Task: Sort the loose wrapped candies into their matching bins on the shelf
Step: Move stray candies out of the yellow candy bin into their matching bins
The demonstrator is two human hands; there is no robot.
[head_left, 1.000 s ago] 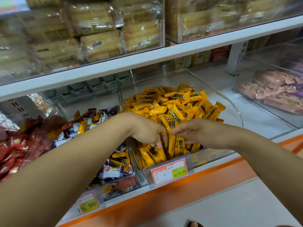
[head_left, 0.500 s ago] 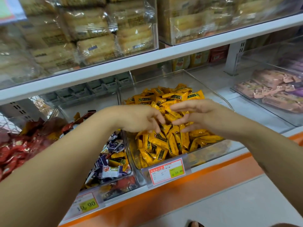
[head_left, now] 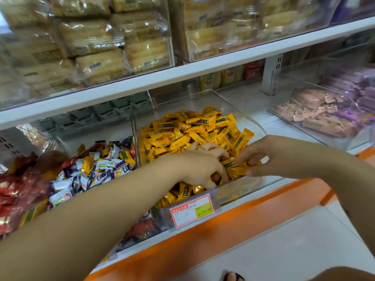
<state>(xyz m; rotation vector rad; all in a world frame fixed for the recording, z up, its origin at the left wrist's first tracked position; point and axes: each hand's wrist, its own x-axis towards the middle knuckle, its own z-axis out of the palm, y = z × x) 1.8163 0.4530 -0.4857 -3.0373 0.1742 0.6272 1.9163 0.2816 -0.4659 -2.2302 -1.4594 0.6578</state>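
Yellow candies (head_left: 192, 130) clutched by curled left hand (head_left: 200, 167) and right hand (head_left: 269, 155).

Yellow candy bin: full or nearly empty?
Mostly full: yellow wrapped candies heap across the yellow candy bin, bare floor showing only at its back.

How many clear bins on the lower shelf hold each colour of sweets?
Bin of yellow candies: 1
Bin of mixed candies: 1
Bin of pink and purple packets: 1
Total: 3
Red packets lie at the far left; no bin can be made out around them.
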